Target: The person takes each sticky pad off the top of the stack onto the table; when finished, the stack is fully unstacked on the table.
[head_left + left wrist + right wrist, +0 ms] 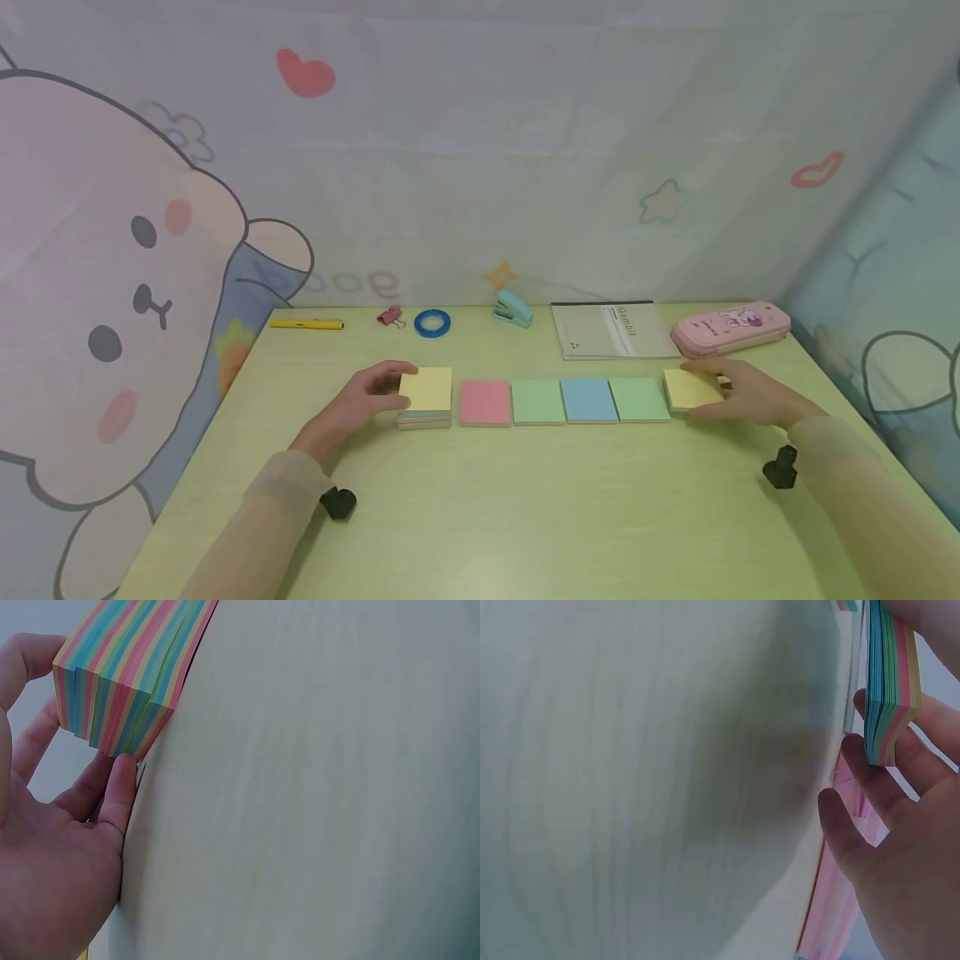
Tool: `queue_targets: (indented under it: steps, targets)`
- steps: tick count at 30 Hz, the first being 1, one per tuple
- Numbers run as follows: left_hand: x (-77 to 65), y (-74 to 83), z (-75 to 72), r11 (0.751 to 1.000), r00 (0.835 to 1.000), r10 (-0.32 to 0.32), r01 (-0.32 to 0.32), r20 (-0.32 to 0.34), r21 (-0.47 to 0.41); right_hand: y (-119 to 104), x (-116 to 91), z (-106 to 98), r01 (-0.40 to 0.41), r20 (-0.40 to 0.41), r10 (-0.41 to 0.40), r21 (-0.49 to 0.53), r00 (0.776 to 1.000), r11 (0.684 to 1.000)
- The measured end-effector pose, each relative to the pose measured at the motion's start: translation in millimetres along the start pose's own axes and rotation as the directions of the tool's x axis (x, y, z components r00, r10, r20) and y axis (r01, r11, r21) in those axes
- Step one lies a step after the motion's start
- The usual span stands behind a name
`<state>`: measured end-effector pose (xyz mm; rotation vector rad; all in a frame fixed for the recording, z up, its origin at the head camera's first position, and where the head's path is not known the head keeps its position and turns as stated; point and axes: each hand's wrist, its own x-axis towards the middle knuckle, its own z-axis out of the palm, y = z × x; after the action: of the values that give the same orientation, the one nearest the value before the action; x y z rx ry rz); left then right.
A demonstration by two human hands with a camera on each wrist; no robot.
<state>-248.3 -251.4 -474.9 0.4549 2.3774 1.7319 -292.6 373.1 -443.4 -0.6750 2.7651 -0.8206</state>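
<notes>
At the left end of a row of sticky note pads, my left hand (367,397) grips a tall stack of sticky note pads (426,390) by its left side; yellow is on top. The left wrist view shows the striped edges of this stack (112,697) between thumb and fingers. My right hand (742,393) holds a thinner yellow-topped sticky note pad (692,389) at the right end, its layered edge (891,690) visible in the right wrist view. Between the hands lie a pink pad (485,403), a green pad (537,402), a blue pad (588,400) and another green pad (639,399).
Along the table's back edge lie a yellow pen (307,324), a pink binder clip (390,316), a blue tape roll (432,323), a mint stapler (513,309), a notebook (611,331) and a pink pencil case (731,329). A printed curtain hangs behind.
</notes>
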Motion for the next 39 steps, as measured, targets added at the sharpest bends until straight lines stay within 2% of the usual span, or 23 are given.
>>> queue_targets:
  steps: [4,8,13,25,33,39]
  targets:
    - [0.5,-0.9,0.0,1.0,1.0,-0.014,0.014,-0.008,0.006,5.9,-2.1,2.6,0.001,0.013,-0.001,-0.026,1.0,1.0]
    - [0.8,-1.1,-0.5,1.0,1.0,-0.013,0.014,-0.005,0.01,10.6,-1.7,6.8,0.004,0.025,-0.004,-0.01,1.0,1.0]
    - [0.9,-0.8,-0.7,1.0,1.0,-0.006,0.006,-0.001,0.002,13.8,-0.2,11.0,0.039,0.018,-0.039,0.003,0.999,0.999]
    - [1.7,-2.9,-0.9,1.0,1.0,-0.005,0.005,-0.006,0.0,15.9,3.0,16.7,0.059,-0.003,-0.06,-0.018,0.998,0.998]
    - [0.7,-2.3,-0.9,1.0,1.0,0.015,-0.015,0.0,-0.007,9.5,3.8,16.4,0.066,0.007,-0.066,-0.046,0.998,0.997]
    - [1.1,-2.0,-0.5,1.0,1.0,-0.003,0.003,-0.003,-0.009,4.6,3.2,16.1,0.088,0.007,-0.087,-0.054,0.996,0.995]
